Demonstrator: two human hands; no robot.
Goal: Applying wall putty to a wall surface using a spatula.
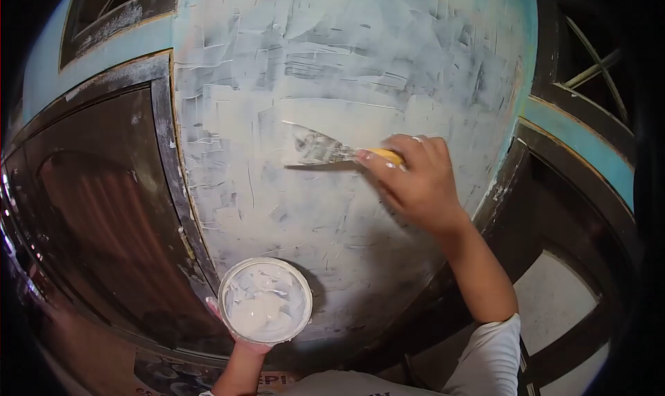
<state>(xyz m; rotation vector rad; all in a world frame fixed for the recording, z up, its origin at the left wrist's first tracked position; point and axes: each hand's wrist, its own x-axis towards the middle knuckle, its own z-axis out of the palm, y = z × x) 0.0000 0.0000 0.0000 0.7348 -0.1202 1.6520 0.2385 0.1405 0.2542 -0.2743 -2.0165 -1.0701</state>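
Grips putty knife (339, 148) by yellow handle (385, 155) w/ R hand (420, 180), in front of centre of wall (332, 216); can't tell if touching it w/ blade (310, 147) edge. Supports round tub (309, 301) of white paste (256, 313) w/ L hand (251, 347), in front of lower-L part of wall; seems cupped from beneath, can't see full grip. Prob. feels light & stiff at handle, w/ some flex at thin blade; best held at handle, off smeared metal. Prob. weighs more at tub, w/ soft, slippery paste inside; best cupped at base, kept level.
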